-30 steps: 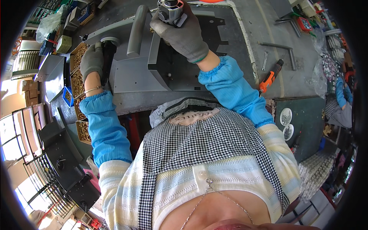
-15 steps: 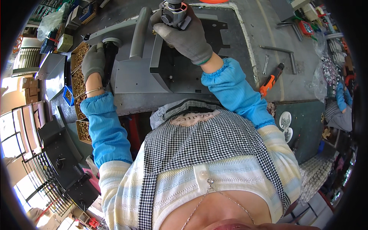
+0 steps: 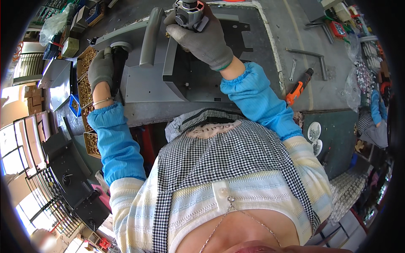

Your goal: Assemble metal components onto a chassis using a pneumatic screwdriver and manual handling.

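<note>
My left hand (image 3: 101, 67), in a grey glove, has its fingers curled at a black tube (image 3: 120, 63) with a round pale disc (image 3: 121, 45) at its far end. My right hand (image 3: 206, 44), also gloved, is wrapped around a silver-and-black power tool (image 3: 188, 17) at the top of the view; its lower end is hidden. Below the tool lies a dark grey metal frame (image 3: 145, 86) with upright plates (image 3: 173, 71). A thick grey tube (image 3: 152, 38) stands out from it, between my hands.
Trays of small brass-coloured fasteners (image 3: 87, 82) line the left side. On the bench to the right lie an orange-and-black cordless driver (image 3: 298, 88), a wrench (image 3: 292, 69) and a bent metal bar (image 3: 324, 67). Two white dishes (image 3: 314, 131) hold small parts. Another person's sleeve (image 3: 375, 105) shows far right.
Both hands, the power tool and the metal frame have shifted very slightly left in the view. Each hand keeps the same hold.
</note>
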`<state>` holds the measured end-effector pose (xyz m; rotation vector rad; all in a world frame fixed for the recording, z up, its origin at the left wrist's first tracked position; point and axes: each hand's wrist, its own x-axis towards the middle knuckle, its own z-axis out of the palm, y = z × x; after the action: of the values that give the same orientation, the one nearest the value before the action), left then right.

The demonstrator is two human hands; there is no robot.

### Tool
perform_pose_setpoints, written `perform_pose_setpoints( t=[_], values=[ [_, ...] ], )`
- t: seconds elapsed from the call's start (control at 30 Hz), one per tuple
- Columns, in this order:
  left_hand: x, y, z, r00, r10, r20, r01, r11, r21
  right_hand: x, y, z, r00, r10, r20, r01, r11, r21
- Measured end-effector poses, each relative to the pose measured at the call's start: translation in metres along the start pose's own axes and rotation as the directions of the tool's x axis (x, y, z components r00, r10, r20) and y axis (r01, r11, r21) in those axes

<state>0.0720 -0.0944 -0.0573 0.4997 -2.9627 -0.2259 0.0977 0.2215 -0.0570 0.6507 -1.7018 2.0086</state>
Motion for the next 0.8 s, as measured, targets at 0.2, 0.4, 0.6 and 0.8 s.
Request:
perform_pose_setpoints(
  t=[0.2,0.4,0.6,0.8],
  values=[
    [-0.004,0.009,-0.005,0.997,-0.029,-0.069,0.024,0.998,-0.066,0.005,-0.007,-0.003,0.996,0.088,-0.013,-0.086,0.99,0.111],
    [-0.014,0.014,-0.006,0.956,0.246,-0.157,-0.291,0.849,-0.442,0.026,-0.043,-0.006,0.995,0.095,0.02,-0.097,0.967,0.234],
    [-0.01,0.087,-0.048,0.782,0.622,-0.036,-0.602,0.74,-0.301,0.044,-0.106,-0.082,0.904,0.183,0.387,-0.337,0.862,0.379],
    [0.045,0.126,-0.036,0.426,0.888,0.173,-0.903,0.429,0.022,0.014,-0.136,-0.139,0.985,0.173,0.019,-0.173,0.96,0.22]
  ],
)
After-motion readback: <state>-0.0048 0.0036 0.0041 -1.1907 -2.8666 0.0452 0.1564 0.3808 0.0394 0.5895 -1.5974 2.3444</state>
